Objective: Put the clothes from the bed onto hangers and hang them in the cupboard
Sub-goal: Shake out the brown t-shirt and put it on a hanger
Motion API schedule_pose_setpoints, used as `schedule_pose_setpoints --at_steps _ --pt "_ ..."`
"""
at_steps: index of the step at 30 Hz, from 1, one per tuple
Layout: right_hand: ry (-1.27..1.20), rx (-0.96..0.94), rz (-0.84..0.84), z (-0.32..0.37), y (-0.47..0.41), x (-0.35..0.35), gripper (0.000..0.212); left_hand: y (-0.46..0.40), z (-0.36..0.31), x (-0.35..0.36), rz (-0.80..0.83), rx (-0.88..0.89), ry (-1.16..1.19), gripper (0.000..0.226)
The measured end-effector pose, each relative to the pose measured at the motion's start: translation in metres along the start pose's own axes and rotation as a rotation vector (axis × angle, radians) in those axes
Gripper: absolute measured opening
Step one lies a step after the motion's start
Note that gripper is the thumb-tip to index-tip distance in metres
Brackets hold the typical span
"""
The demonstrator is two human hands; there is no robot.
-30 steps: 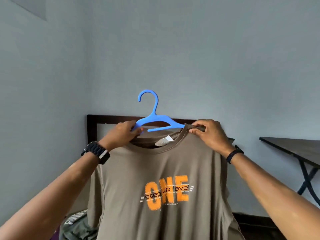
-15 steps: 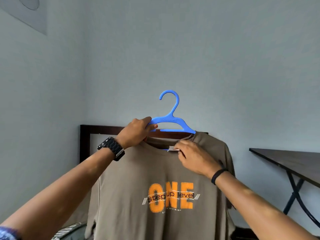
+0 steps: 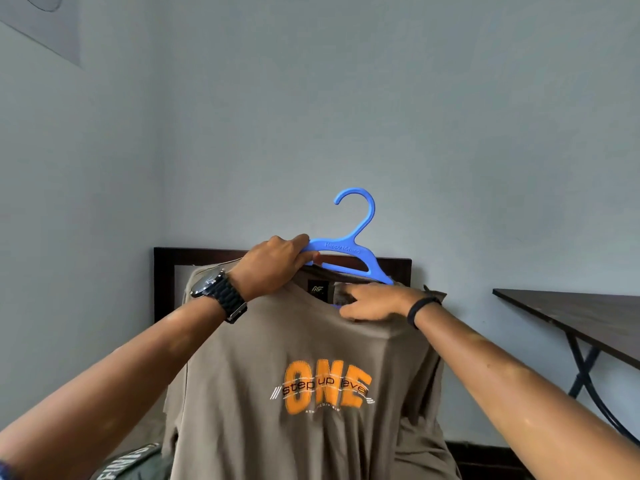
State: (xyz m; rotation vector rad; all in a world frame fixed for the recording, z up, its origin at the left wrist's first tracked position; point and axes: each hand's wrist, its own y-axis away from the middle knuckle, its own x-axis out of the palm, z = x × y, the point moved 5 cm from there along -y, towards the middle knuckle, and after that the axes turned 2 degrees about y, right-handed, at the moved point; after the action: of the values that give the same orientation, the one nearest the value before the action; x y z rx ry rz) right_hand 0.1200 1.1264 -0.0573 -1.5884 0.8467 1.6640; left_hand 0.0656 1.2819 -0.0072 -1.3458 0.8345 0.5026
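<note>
Head view: the left hand [image 3: 273, 265] is raised in front of the wall, its fingers curled round the left arm of a blue hanger [image 3: 349, 251], whose hook points up and opens to the left. A brown T-shirt [image 3: 311, 393] hangs from the hanger, held up in the air between both arms, its front facing the camera with an orange "ONE" print across the chest (the smaller lettering over it reads "step up level"). The hanger's right arm runs down into the neck opening; its left arm is hidden behind the hand. The right hand [image 3: 372, 303] lies at the collar just right of the neck label, fingers stretched leftward along the fabric edge and thumb below; whether it pinches the cloth I cannot tell. A watch [image 3: 221, 297] sits on the left wrist and a black band [image 3: 420, 311] on the right. Behind the shirt stands a dark headboard [image 3: 166, 271]. A dark table [image 3: 581, 317] stands at the right, and another garment [image 3: 135, 462] with pale lettering lies at the lower left.
</note>
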Motion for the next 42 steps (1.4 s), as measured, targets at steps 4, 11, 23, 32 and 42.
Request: schedule_pose_setpoints --at_steps 4,11,23,32,42 --pt "0.021 -0.006 0.15 0.01 0.003 0.004 0.029 0.002 -0.004 -0.001 -0.025 0.008 0.013 0.027" --pt "-0.001 -0.272 -0.59 0.02 0.025 -0.02 0.022 -0.002 0.019 -0.006 -0.094 -0.122 0.146 0.028" --pt "-0.504 -0.227 -0.689 -0.038 0.032 -0.101 0.008 -0.018 0.025 -0.037 -0.207 -0.038 0.366 0.034" --pt "-0.466 -0.18 -0.684 -0.063 0.041 -0.111 0.008 0.001 0.072 -0.026 -0.042 -0.072 0.526 0.01" --pt "-0.555 -0.177 -0.687 -0.055 0.05 -0.12 0.012 -0.034 0.031 -0.017 -0.117 -0.111 0.251 0.013"
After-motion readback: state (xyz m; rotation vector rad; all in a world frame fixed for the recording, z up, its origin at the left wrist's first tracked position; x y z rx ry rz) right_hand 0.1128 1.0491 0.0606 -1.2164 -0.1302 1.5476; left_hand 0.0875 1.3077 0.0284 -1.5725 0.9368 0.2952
